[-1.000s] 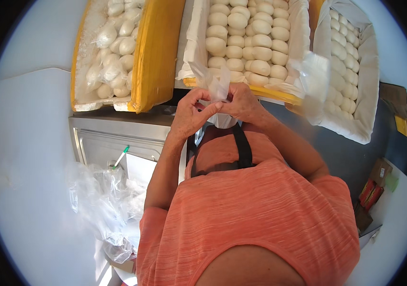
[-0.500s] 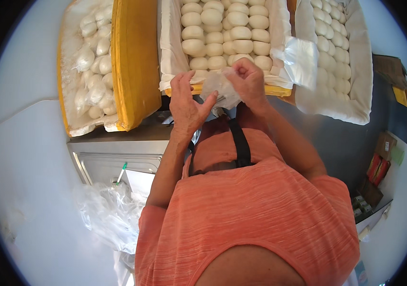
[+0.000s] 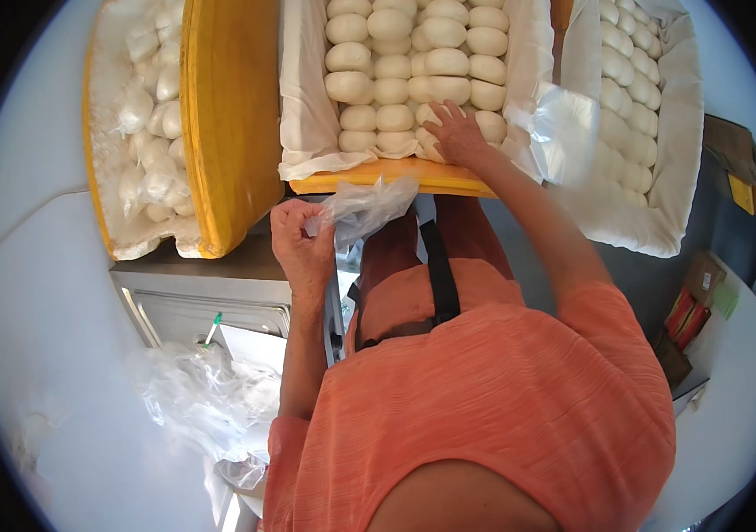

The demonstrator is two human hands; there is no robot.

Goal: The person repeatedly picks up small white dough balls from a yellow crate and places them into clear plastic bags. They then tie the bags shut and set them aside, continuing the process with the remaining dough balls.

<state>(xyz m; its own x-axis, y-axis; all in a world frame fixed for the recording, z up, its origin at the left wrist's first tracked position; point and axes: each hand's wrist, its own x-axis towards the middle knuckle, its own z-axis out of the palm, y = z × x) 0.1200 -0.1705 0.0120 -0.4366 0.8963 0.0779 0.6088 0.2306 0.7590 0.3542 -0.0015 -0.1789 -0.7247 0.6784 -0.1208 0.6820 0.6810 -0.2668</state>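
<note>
My left hand point(image 3: 301, 246) pinches the edge of a thin clear plastic bag point(image 3: 367, 209), which hangs to the right of the fingers, just in front of the middle box. Over the near rows of white steamed buns point(image 3: 393, 66) lies my right hand point(image 3: 459, 137), its fingers spread and touching a bun near the front edge. Those buns sit in stacked rows in a yellow foam box point(image 3: 396, 172) lined with white cloth point(image 3: 303, 133). Under the right palm, part of the nearest buns is hidden.
At the left, a yellow-sided foam box point(image 3: 232, 133) holds bagged buns point(image 3: 155, 115). A cloth-lined box point(image 3: 670, 195) of buns stands at the right, with a stack of clear bags point(image 3: 566, 129) at its near corner. Loose plastic bags point(image 3: 210, 399) and a green-capped pen point(image 3: 213, 328) lie lower left.
The bag, earlier between both hands, is now in my left hand alone, which has moved left and down. My right hand has let go of it and reached forward onto the buns.
</note>
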